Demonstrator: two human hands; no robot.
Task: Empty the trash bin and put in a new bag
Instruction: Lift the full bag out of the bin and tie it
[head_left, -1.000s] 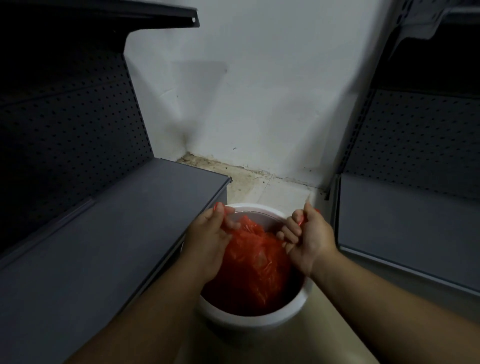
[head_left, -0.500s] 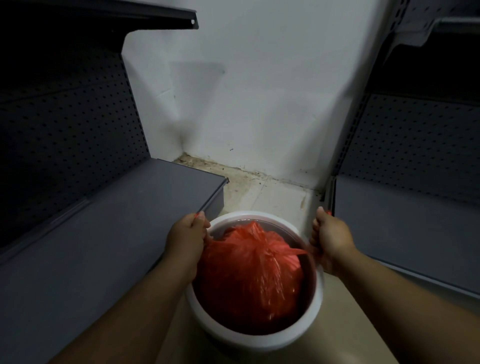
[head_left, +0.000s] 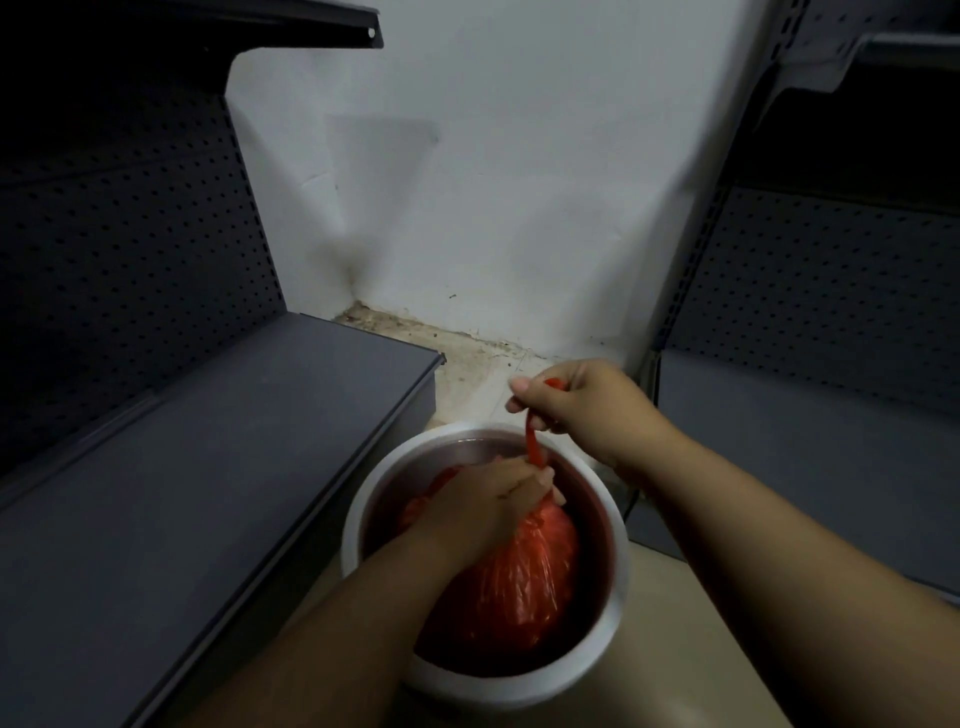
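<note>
A round white trash bin (head_left: 519, 688) stands on the floor below me, between two shelf units. A full red plastic bag (head_left: 524, 582) fills its inside. My left hand (head_left: 488, 501) is inside the bin, closed around the gathered neck of the bag. My right hand (head_left: 582, 397) is above the bin's far rim, shut on a twisted red strip of the bag (head_left: 535, 441) pulled taut upward from the neck.
A grey metal shelf (head_left: 218, 467) with a perforated back panel runs along the left. Another grey shelf unit (head_left: 810, 415) stands at the right. A white wall (head_left: 493, 182) closes the back, with a dirty floor strip (head_left: 467, 358) at its foot.
Both hands left the bin's rim. The left hand went into the bin and gripped the bag's neck; the right hand rose with a strip of the bag.
</note>
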